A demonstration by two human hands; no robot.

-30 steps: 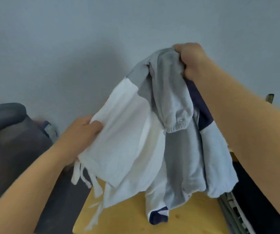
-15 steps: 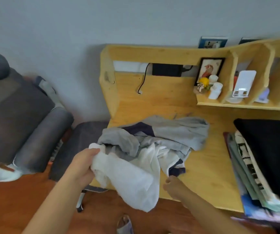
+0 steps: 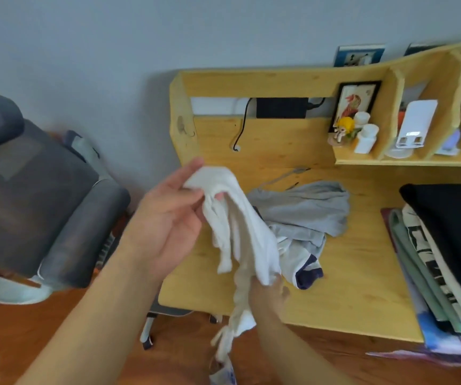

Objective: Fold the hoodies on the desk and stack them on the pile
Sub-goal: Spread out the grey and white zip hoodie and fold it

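Hoodie [image 3: 301,218], white, grey and navy: lay crumpled on the wooden surface [image 3: 362,273], its grey part spread toward the back, its white part lifted clear off the front-left edge. Left hand [image 3: 168,218]: raised above that edge, palm turned up, thumb and fingers curled round a bunched white fold at the top of the lifted section. Right hand [image 3: 268,293]: lower, at the front edge of the surface, fingers closed on the bottom end of the same white section; white drawstrings [image 3: 223,340] hung from below it toward the floor. A navy-trimmed cuff [image 3: 309,273] rested on the surface just beside the right hand. Pile of folded clothes [image 3: 432,259]: at the right end of the surface, well apart from the hoodie, a black garment [image 3: 451,223] uppermost, striped and green layers showing at its side. Shelf unit [image 3: 390,162] along the back of the surface: held a framed picture [image 3: 357,102], a small yellow-haired figurine [image 3: 344,129], two white bottles [image 3: 365,137] and a white stand [image 3: 415,123]. A black cable [image 3: 241,129] hung down the back panel. Grey padded chair [image 3: 37,195]: on the wooden floor [image 3: 57,343] to the left of the surface.
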